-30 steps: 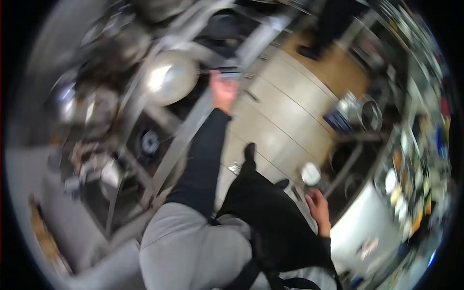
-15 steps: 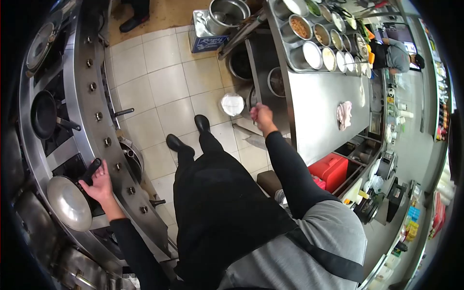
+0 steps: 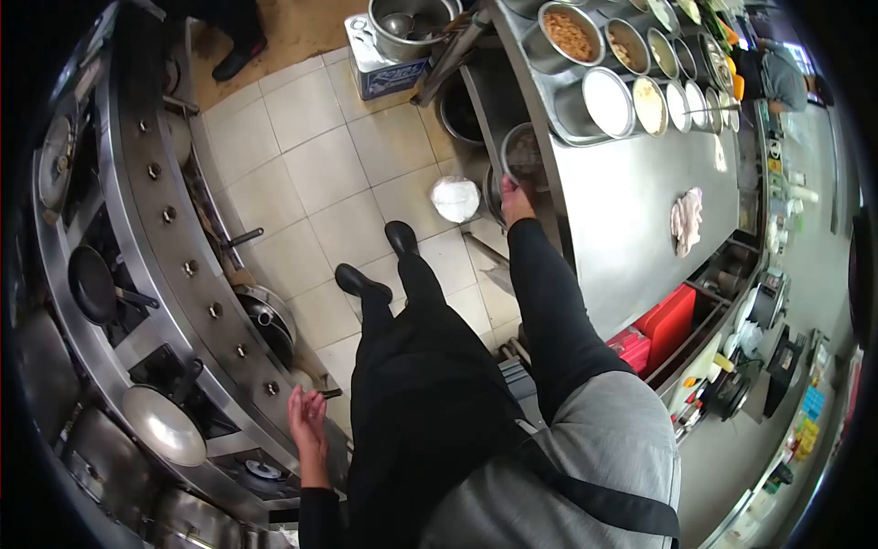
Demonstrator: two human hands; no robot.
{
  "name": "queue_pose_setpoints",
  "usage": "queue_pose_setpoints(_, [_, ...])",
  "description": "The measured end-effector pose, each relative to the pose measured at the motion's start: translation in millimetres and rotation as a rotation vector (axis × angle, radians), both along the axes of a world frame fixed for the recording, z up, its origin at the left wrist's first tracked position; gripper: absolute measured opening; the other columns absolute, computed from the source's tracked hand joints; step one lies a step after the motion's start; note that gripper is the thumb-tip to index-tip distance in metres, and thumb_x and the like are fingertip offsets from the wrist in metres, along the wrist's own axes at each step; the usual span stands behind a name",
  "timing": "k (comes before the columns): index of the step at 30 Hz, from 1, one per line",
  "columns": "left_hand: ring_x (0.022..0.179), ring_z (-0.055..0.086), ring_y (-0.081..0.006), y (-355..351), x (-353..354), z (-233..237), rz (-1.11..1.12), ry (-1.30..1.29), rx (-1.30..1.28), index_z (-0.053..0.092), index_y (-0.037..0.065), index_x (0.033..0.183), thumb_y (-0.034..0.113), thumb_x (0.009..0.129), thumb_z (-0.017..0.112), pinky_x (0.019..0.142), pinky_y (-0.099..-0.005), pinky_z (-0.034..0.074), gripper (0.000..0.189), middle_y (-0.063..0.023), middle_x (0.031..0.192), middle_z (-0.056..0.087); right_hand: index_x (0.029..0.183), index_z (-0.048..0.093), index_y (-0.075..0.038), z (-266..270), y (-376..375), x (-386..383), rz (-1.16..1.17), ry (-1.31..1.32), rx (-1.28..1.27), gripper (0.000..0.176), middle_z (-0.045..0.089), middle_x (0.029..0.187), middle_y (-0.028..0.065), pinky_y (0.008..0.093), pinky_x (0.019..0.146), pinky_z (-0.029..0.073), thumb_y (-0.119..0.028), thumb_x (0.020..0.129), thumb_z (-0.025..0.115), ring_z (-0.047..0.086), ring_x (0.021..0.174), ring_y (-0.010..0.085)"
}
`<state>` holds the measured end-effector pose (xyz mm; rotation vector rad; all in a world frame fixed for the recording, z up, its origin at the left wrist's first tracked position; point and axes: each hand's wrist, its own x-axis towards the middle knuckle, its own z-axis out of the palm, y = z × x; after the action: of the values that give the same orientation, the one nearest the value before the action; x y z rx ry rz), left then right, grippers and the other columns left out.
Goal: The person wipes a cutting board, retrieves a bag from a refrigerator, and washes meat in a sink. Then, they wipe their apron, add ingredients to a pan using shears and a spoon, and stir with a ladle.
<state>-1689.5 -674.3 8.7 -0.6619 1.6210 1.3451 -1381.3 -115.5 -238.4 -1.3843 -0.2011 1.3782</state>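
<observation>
My left hand (image 3: 309,425) is raised beside the front edge of the stove, fingers loosely spread and nothing in them. Behind it on the stove sits a pale, shiny pan (image 3: 165,424) with a black handle. My right hand (image 3: 518,200) reaches under the steel worktable, its fingers curled right at the rim area of a metal bowl (image 3: 524,152) on the lower shelf. What those fingers hold, if anything, I cannot tell. On the floor close to that hand stands a round container with a white, plastic-wrapped top (image 3: 455,199).
The steel worktable (image 3: 631,220) carries a crumpled cloth (image 3: 687,222) and several ingredient tins (image 3: 607,102). Left is the stove front (image 3: 201,284) with knobs and a black frying pan (image 3: 93,285). A metal pot (image 3: 413,32) stands on a tin ahead. Another person's shoe (image 3: 240,59) shows beyond.
My left hand has left the pan's handle area and drawn back toward my body. My right hand has moved from beside the table leg in to the lower shelf bowl.
</observation>
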Motion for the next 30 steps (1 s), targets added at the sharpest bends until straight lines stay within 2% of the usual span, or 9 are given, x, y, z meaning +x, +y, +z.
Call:
queue_pose_setpoints(3, [0.104,0.062,-0.0202,51,-29,-2,-0.279,0.200,0.133,0.052,0.008,0.137,0.032,0.101,0.056,0.097,-0.0357,0.047,0.044,-0.0083,0.113,0.064,0.114,0.054,-0.003,8,-31,-8,0.038,0.064,-0.245,0.021,0.065,0.099,0.0150,0.0383,0.071,0.061,-0.007,0.095,0.048,0.068,0.075,0.0250])
queue_pose_setpoints(6, [0.111,0.061,-0.0189,124,-54,16,-0.525,0.420,0.249,0.055,0.001,0.133,0.022,0.099,0.060,0.100,-0.0340,0.046,0.041,-0.0101,0.118,0.064,0.114,0.043,0.000,86,-89,-50,0.179,-0.158,-0.132,0.024,0.064,0.095,0.0197,0.0346,0.056,0.059,-0.005,0.091,0.050,0.068,0.065,0.0272])
queue_pose_setpoints(11, [0.111,0.061,-0.0166,253,-45,69,-0.953,0.662,0.497,0.061,0.000,0.124,0.016,0.094,0.068,0.093,-0.0310,0.050,0.035,-0.0092,0.114,0.065,0.109,0.042,0.000,208,-165,-68,0.418,-0.148,-0.133,0.021,0.064,0.092,0.0183,0.0353,0.054,0.058,-0.003,0.089,0.049,0.067,0.063,0.0241])
queue_pose_setpoints(16, [0.100,0.062,-0.0233,351,21,122,-1.266,1.111,0.568,0.065,0.008,0.124,0.016,0.088,0.071,0.084,-0.0345,0.051,0.037,-0.0090,0.106,0.061,0.101,0.040,-0.003,319,-185,-34,0.628,-0.253,-0.055,0.021,0.062,0.083,0.0156,0.0320,0.049,0.056,-0.004,0.085,0.052,0.063,0.056,0.0205])
queue_pose_setpoints(18, [0.099,0.058,-0.0276,380,54,136,-1.238,1.601,0.625,0.071,0.008,0.111,0.018,0.084,0.072,0.084,-0.0402,0.048,0.029,-0.0063,0.106,0.059,0.101,0.039,-0.003,350,-176,-6,0.725,-0.316,0.011,0.022,0.062,0.079,0.0146,0.0322,0.048,0.056,-0.004,0.084,0.053,0.062,0.053,0.0195])
queue_pose_setpoints(21, [0.100,0.054,-0.0303,418,101,161,-1.561,1.677,0.652,0.074,0.008,0.097,0.018,0.082,0.072,0.084,-0.0444,0.045,0.018,-0.0033,0.107,0.057,0.100,0.041,-0.001,380,-154,37,0.741,-0.358,0.072,0.019,0.063,0.077,0.0159,0.0318,0.048,0.055,-0.005,0.086,0.053,0.062,0.052,0.0199])
queue_pose_setpoints(22, [0.092,0.055,-0.0302,431,119,165,-1.453,1.693,0.774,0.073,0.007,0.087,0.017,0.081,0.072,0.079,-0.0436,0.045,0.011,-0.0040,0.101,0.062,0.100,0.041,-0.001,383,-145,54,0.724,-0.361,0.078,0.019,0.063,0.077,0.0159,0.0318,0.048,0.055,-0.005,0.086,0.053,0.062,0.052,0.0199])
queue_pose_setpoints(27, [0.084,0.061,-0.0311,492,198,178,-1.508,1.349,0.971,0.072,0.002,0.093,0.017,0.084,0.072,0.079,-0.0378,0.048,0.017,-0.0125,0.089,0.071,0.096,0.036,-0.003,382,-101,138,0.656,-0.435,0.131,0.020,0.059,0.075,0.0143,0.0335,0.047,0.056,-0.006,0.088,0.054,0.067,0.055,0.0243])
queue_pose_setpoints(30, [0.084,0.062,-0.0190,516,236,182,-1.497,1.153,0.987,0.072,-0.001,0.101,0.019,0.090,0.071,0.079,-0.0303,0.049,0.023,-0.0098,0.094,0.072,0.095,0.035,-0.003,369,-78,180,0.616,-0.471,0.157,0.022,0.059,0.074,0.0148,0.0348,0.048,0.056,-0.007,0.087,0.055,0.068,0.056,0.0259])
